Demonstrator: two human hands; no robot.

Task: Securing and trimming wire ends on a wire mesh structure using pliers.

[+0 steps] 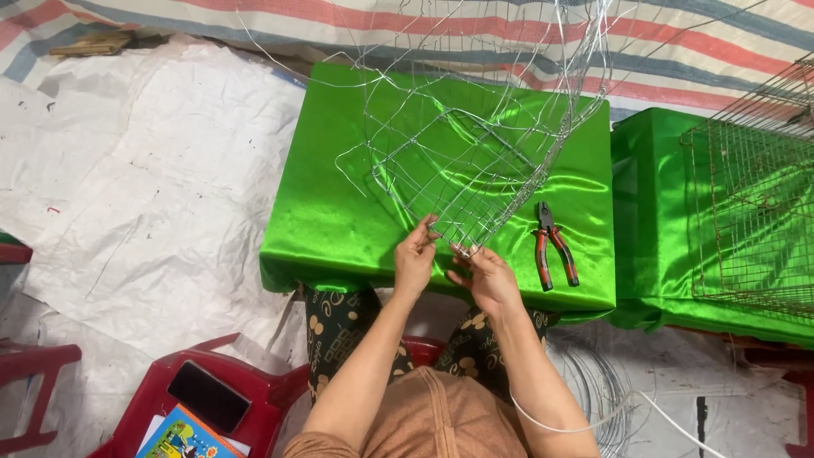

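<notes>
While the left hand [415, 257] pinches the near edge of the wire mesh frame [462, 161], the right hand [487, 276] grips the same edge just beside it. Red-handled pliers [553, 244] lie just right of the hands on the green cloth [339, 212].

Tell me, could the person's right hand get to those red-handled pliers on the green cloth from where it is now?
Probably yes. The pliers lie flat on the green cloth just beside the right hand, with bare cloth between them. But that hand is pinching the wire mesh together with the left hand, so it would need to let go first.
</notes>
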